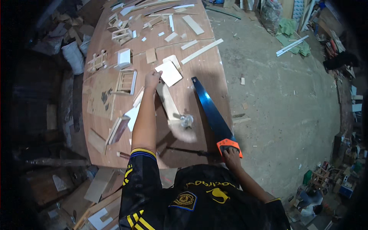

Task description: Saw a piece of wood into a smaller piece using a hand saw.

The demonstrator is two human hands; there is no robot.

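Note:
My left hand [153, 80], arm stretched forward, grips the left edge of a small square white board [170, 74]. Pale wooden pieces [173, 61] lie just beyond that board. By the table's right edge, my right hand [231, 156] is closed round the orange handle of a handsaw [210, 108]. The saw's dark blade lies flat along the tabletop, its tip pointing away from me. Between my arms are a pale wooden strip [167, 102], a clear glass-like object [186, 120] and a blurred pale curved piece [181, 133]. A thin dark rod [188, 150] lies nearer me.
The brown wooden table [207, 73] carries small wooden frames [126, 82], a white-topped block [124, 57], a long pale strip [202, 51] and several offcuts. Right of it, the concrete floor [283, 99] holds scraps and a green cloth [288, 27]. Sacks [73, 57] stand at left.

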